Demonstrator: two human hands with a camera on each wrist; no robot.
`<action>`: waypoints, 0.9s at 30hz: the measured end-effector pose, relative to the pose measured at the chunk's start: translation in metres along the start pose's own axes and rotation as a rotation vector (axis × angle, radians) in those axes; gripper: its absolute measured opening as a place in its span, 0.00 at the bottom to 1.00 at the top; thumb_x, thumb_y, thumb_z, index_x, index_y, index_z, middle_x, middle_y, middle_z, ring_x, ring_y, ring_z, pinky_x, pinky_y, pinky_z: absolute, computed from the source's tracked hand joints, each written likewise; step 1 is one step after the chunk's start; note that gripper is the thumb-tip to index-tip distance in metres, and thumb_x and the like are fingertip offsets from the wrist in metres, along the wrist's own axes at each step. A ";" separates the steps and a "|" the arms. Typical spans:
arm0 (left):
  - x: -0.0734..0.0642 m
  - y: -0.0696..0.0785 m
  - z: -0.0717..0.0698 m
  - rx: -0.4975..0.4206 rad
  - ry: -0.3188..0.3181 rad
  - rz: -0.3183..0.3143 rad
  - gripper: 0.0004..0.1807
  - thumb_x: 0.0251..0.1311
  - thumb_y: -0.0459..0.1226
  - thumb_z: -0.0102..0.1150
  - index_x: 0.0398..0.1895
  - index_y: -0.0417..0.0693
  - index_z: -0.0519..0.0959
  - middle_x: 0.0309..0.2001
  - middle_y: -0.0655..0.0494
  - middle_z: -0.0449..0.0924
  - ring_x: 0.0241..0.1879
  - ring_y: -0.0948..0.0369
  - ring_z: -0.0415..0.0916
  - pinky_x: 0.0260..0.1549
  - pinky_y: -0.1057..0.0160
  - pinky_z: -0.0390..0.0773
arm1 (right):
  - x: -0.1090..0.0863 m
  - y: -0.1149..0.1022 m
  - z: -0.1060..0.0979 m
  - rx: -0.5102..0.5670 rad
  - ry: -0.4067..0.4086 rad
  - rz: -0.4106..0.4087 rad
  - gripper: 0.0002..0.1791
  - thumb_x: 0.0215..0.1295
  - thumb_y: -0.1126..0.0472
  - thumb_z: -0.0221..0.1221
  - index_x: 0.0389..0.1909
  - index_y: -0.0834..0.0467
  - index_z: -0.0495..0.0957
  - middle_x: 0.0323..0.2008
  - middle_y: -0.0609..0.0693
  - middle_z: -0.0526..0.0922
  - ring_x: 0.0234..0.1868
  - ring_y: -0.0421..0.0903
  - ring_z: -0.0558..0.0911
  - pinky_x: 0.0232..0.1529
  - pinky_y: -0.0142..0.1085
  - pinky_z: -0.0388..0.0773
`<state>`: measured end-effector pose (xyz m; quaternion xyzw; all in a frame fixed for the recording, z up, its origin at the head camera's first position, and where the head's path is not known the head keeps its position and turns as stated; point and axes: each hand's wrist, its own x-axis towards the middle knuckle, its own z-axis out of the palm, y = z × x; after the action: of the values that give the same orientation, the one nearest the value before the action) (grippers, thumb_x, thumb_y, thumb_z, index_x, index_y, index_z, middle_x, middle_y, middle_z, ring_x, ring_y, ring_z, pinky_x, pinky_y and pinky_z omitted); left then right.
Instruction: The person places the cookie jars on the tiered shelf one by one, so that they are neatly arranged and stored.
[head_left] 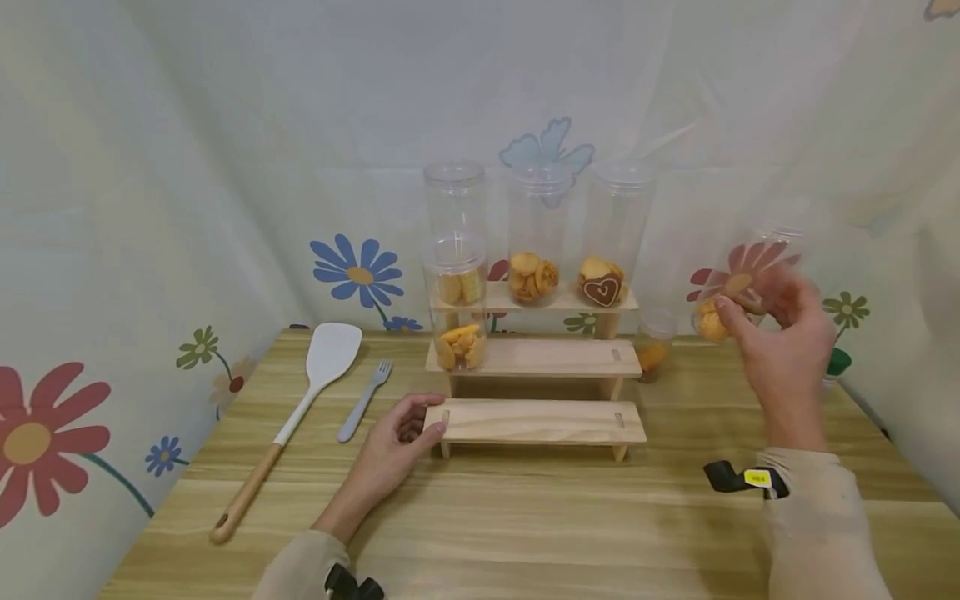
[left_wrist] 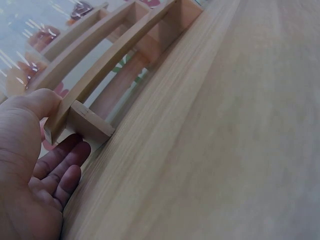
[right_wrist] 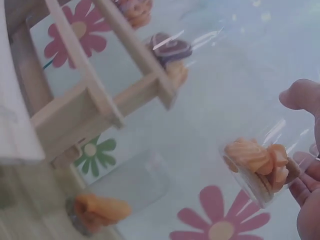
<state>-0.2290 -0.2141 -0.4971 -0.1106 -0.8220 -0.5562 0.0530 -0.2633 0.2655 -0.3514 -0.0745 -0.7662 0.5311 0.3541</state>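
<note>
My left hand point(head_left: 397, 437) grips the left end of the lowest step of a three-tier wooden display rack point(head_left: 540, 421). In the left wrist view its thumb point(left_wrist: 45, 102) lies over the board's edge, with the other fingers below by the leg. Off the rack's right side, my right hand point(head_left: 787, 350) holds a clear lidded jar point(right_wrist: 255, 170) of cookies, tilted and raised above the table. On the top tier stand a jar of round cookies point(head_left: 534, 279), a jar with a heart cookie point(head_left: 602, 287) and another jar point(head_left: 453, 196) at left. A shorter cookie jar point(head_left: 461, 346) stands on the middle tier's left end.
Behind the rack's right end, a small jar point(head_left: 654, 354) with orange contents stands on the wooden table point(head_left: 525, 517). Left of the rack lie a white spatula point(head_left: 330, 354) with a wooden handle and a small grey fork point(head_left: 365, 400). A flowered curtain point(head_left: 360, 108) hangs behind.
</note>
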 end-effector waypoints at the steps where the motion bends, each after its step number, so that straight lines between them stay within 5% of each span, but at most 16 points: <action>1: 0.000 0.000 0.000 -0.001 0.002 0.000 0.21 0.77 0.45 0.72 0.69 0.58 0.83 0.49 0.53 0.88 0.45 0.56 0.83 0.44 0.64 0.81 | -0.001 -0.005 -0.001 0.017 -0.001 -0.021 0.32 0.70 0.56 0.77 0.73 0.48 0.80 0.58 0.37 0.80 0.61 0.41 0.79 0.63 0.29 0.76; 13: 0.000 0.000 0.000 0.000 0.000 0.007 0.21 0.77 0.46 0.72 0.69 0.59 0.83 0.48 0.53 0.88 0.45 0.56 0.83 0.44 0.64 0.81 | -0.016 -0.045 -0.001 0.132 -0.054 -0.190 0.26 0.68 0.65 0.77 0.66 0.56 0.84 0.61 0.45 0.86 0.56 0.43 0.80 0.58 0.27 0.74; 19: 0.001 0.000 0.000 0.007 -0.007 0.003 0.21 0.77 0.46 0.71 0.69 0.60 0.82 0.49 0.53 0.88 0.45 0.56 0.83 0.44 0.64 0.81 | -0.026 -0.059 0.006 0.143 -0.148 -0.188 0.30 0.69 0.63 0.77 0.70 0.53 0.82 0.58 0.44 0.86 0.54 0.43 0.79 0.54 0.28 0.72; 27: 0.000 0.000 0.000 0.008 -0.011 -0.001 0.21 0.77 0.46 0.71 0.69 0.59 0.82 0.49 0.52 0.88 0.44 0.56 0.83 0.44 0.64 0.81 | -0.040 -0.071 0.037 0.154 -0.297 -0.234 0.38 0.69 0.63 0.78 0.78 0.53 0.76 0.63 0.45 0.85 0.61 0.39 0.82 0.65 0.27 0.75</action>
<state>-0.2287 -0.2140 -0.4977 -0.1133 -0.8245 -0.5522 0.0487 -0.2380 0.1876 -0.3156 0.1215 -0.7704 0.5485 0.3014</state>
